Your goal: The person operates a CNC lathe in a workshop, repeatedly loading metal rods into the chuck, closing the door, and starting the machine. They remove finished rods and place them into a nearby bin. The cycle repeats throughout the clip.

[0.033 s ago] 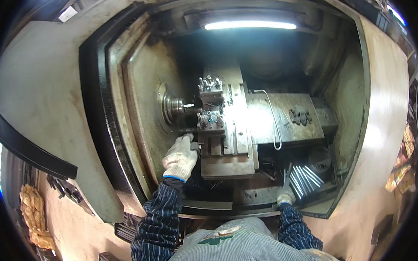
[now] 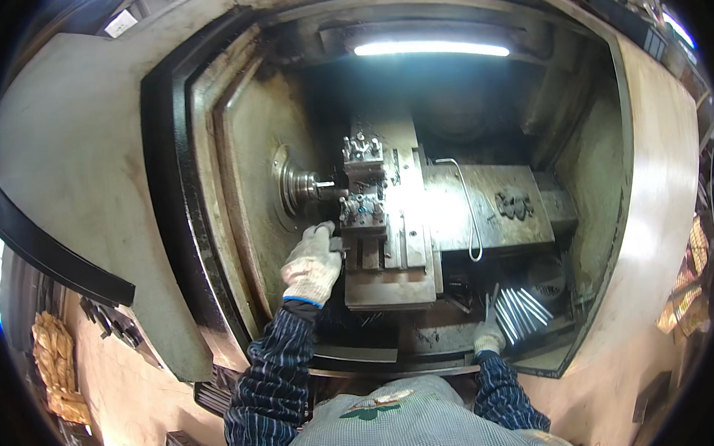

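Observation:
My left hand (image 2: pixel 311 263), in a whitish work glove, is just below the lathe's spindle nose (image 2: pixel 298 186), left of the cross slide (image 2: pixel 392 289). Its fingers are curled, and a small grey piece (image 2: pixel 336 245) shows at their edge; I cannot tell what it is. A short bright workpiece (image 2: pixel 324 184) sticks out of the spindle toward the tool holders (image 2: pixel 362 149). At the lower right my gloved right hand (image 2: pixel 488 338) is closed around a thin grey metal rod (image 2: pixel 489 303) that points upward. Several shiny metal rods (image 2: pixel 523 313) lie side by side next to it.
A bent pale pipe (image 2: pixel 470 218) hangs over the bright machine bed plate (image 2: pixel 496 225). Dark metal pieces (image 2: pixel 514 206) rest on that plate. A lit tube lamp (image 2: pixel 433 49) is at the back. The machine's front sill (image 2: pixel 427 369) runs below my hands.
The whole view has shifted slightly. Both hands stay in nearly the same places, with the same grip.

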Available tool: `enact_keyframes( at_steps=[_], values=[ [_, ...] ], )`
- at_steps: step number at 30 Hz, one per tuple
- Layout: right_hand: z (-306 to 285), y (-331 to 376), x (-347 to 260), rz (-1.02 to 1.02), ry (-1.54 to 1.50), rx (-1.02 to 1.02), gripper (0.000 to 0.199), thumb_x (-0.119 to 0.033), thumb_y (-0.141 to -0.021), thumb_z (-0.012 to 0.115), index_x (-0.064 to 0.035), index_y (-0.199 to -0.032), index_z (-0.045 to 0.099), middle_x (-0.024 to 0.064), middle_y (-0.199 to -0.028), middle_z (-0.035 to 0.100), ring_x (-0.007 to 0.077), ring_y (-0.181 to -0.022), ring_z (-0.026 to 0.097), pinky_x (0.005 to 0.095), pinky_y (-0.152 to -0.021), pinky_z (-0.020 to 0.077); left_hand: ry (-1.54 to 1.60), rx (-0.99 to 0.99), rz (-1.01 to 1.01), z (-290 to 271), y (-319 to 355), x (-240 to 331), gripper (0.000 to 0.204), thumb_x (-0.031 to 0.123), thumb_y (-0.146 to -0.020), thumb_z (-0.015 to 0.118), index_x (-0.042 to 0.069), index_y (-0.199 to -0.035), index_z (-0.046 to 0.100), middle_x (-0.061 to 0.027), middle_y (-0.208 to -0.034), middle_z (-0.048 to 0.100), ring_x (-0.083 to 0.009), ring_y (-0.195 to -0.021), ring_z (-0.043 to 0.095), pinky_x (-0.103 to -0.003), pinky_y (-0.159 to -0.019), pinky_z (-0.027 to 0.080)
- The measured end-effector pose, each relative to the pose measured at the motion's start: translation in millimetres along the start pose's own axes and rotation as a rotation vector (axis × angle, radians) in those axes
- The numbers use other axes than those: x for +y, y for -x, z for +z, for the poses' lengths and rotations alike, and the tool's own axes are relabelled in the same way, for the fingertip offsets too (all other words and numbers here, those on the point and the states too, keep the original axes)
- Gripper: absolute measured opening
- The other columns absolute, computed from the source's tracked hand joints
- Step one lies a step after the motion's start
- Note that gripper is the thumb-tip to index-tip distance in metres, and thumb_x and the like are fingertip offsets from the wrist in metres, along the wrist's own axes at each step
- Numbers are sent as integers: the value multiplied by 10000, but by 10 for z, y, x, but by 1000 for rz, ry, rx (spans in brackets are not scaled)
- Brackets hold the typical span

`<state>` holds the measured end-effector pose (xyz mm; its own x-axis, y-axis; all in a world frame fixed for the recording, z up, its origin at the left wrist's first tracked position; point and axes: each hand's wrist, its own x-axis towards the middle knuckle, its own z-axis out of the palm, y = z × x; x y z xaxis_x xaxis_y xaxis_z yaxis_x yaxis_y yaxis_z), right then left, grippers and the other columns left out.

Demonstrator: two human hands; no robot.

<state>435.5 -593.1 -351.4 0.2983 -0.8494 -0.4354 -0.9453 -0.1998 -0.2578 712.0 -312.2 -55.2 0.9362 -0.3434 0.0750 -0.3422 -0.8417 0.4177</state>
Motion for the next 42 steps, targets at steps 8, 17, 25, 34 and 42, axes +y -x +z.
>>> enact_keyframes(
  at_steps=[8,17,25,34,42],
  values=[
    [-608,859,-47,90,-1245,-187,340,-94,-997,539,-85,-1334,586,-58,-672,446,40,-485,380,217,-402,273,-489,126,127,126,-1238,289,297,312,-940,577,181,-1188,677,-108,-1376,605,-334,-1349,515,-588,-1085,387],
    [-741,1049,354,-229,-1016,173,214,-180,-972,719,-22,-1103,660,1,-876,645,69,-761,573,255,-666,471,-861,-247,60,601,-2113,-462,401,313,-1018,468,164,-1320,686,-134,-1475,550,-380,-1470,365,-686,-1200,91],
    [-978,1210,124,-446,-1095,203,194,-7,-902,645,-19,-1093,683,0,-872,658,81,-741,569,251,-671,474,-446,-536,486,723,-2091,635,390,147,-907,562,190,-1276,682,-115,-1220,716,-286,-1114,681,-406,-976,520],
    [-1403,1177,-437,-701,-735,595,130,-114,-850,793,-49,-918,703,54,-801,674,168,-697,628,314,-654,498,75,298,941,241,-1417,1722,157,68,-861,672,49,-1016,686,-160,-931,697,-320,-813,707,-426,-685,579],
    [-1565,886,-1179,-830,-526,872,130,-119,-721,808,-125,-820,724,70,-745,653,290,-758,624,430,-705,454,709,634,807,-1166,163,1261,405,-34,-937,648,6,-1338,604,-167,-1204,696,-257,-1097,691,-301,-921,580]
  ],
)
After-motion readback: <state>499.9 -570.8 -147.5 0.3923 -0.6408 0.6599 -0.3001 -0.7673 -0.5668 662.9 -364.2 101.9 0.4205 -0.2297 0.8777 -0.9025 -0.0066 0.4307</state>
